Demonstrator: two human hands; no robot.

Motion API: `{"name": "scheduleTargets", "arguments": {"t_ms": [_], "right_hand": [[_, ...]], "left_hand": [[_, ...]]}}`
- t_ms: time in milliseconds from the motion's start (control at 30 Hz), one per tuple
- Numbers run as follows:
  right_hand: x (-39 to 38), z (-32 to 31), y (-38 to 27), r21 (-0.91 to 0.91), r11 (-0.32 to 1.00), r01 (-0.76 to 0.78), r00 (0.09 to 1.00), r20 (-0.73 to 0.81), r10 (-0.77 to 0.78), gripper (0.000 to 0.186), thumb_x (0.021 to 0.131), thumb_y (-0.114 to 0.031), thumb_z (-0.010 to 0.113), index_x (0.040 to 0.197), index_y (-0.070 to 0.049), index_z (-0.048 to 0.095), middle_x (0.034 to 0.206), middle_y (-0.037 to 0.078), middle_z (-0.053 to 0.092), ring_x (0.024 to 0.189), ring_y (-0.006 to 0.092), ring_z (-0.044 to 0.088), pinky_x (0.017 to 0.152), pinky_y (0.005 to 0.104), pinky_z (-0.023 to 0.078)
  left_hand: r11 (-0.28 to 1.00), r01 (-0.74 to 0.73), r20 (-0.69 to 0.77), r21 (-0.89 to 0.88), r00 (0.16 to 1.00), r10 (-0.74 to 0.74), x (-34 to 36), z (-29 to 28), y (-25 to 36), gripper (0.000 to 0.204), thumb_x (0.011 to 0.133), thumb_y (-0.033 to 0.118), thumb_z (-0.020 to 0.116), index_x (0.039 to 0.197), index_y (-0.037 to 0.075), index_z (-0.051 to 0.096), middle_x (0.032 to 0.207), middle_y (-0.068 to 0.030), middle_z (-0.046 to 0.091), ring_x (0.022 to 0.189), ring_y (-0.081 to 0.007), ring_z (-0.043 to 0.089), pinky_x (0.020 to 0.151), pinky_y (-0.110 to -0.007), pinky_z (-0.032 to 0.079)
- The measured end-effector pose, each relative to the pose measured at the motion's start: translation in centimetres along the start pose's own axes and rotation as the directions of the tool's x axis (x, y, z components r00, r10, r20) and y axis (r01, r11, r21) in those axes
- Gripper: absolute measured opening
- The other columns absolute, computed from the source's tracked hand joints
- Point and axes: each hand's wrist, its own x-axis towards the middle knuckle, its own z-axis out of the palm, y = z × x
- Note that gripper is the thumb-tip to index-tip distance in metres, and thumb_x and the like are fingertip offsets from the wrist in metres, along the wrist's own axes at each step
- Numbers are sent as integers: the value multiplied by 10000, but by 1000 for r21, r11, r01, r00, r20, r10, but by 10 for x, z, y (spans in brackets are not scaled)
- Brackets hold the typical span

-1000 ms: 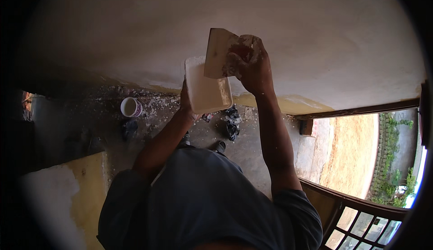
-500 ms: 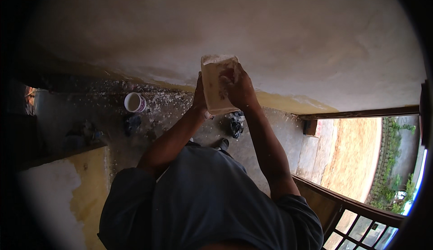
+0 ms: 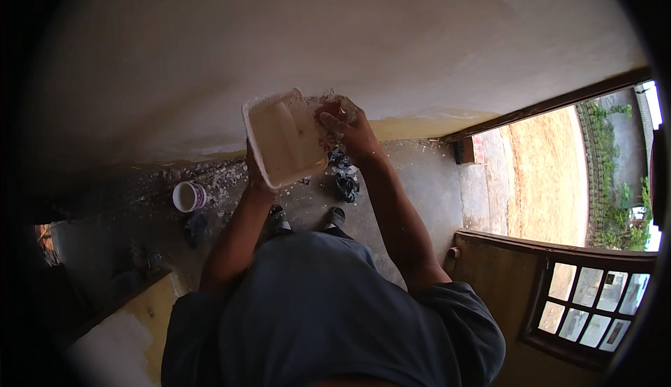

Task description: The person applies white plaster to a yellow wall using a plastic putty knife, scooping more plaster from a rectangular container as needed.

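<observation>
My left hand (image 3: 258,172) grips the left side of a rectangular, off-white plastic tub (image 3: 283,146), its fingers mostly hidden behind it. The tub is tilted with its open side up, and its inside looks smeared with pale residue. At the tub's right edge, my right hand (image 3: 355,134) is closed round a small, reddish-brown, white-flecked thing with ragged edges. I cannot make out its kind. Whitish smears mark the fingers of that hand. Just beyond both hands stands the pale plastered wall (image 3: 335,38).
A white bucket (image 3: 189,197) stands on the floor at left among scattered white flakes. A black plastic bag (image 3: 347,187) lies by my feet. The doorway frame (image 3: 552,104) and a barred window (image 3: 587,307) are at right. A low, patchy wall (image 3: 150,317) rises at lower left.
The tub has moved left and turned so that its open inside shows. My right hand has shifted slightly left and now sits at the tub's right edge. The whole view has turned somewhat.
</observation>
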Motion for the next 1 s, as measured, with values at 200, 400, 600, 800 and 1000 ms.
{"name": "scheduleTargets", "arguments": {"t_ms": [200, 400, 600, 800, 1000], "right_hand": [[-16, -36, 16, -106, 992, 64, 992, -97, -75, 160, 888, -108, 612, 1007, -13, 566, 905, 58, 629, 847, 130, 590, 754, 279, 482], [-27, -107, 54, 344, 939, 13, 967, -243, 76, 168, 895, -109, 614, 1029, -32, 550, 913, 48, 612, 844, 139, 598, 722, 277, 494], [-21, -229, 148, 580, 806, 122, 910, -390, 143, 185, 861, -34, 598, 1023, -24, 508, 883, 74, 589, 774, 190, 607, 691, 358, 534], [37, -327, 302, 709, 693, 134, 804, -487, 343, 153, 853, 19, 553, 995, -37, 546, 847, 64, 587, 747, 204, 604, 681, 365, 546], [89, -334, 371, 817, 470, 335, 518, -576, 632, 228, 855, 45, 500, 1063, -41, 540, 916, 71, 593, 807, 243, 614, 802, 481, 546]], "left_hand": [[961, -19, -290, 275, 952, 102, 10, -22, -17, 546, 965, 449, 331, 1388, 106, 364, 1349, -140, 461, 1188, -359, 506, 968, -568, 435], [922, -79, -389, 378, 891, 236, 14, -40, -37, 582, 940, 429, 432, 1425, 127, 319, 1403, -133, 410, 1214, -371, 473, 1019, -592, 365], [937, -143, -372, 320, 890, 263, -17, -38, -35, 599, 930, 427, 458, 1431, 132, 310, 1416, -132, 394, 1227, -373, 458, 1028, -602, 345], [947, -195, -375, 256, 883, 283, -57, -35, -49, 618, 921, 425, 484, 1437, 138, 301, 1430, -131, 378, 1241, -374, 443, 1037, -611, 325], [964, -203, -443, 171, 859, 259, -100, -42, -86, 639, 911, 422, 510, 1443, 143, 293, 1443, -130, 362, 1254, -376, 428, 1045, -621, 304]]}}
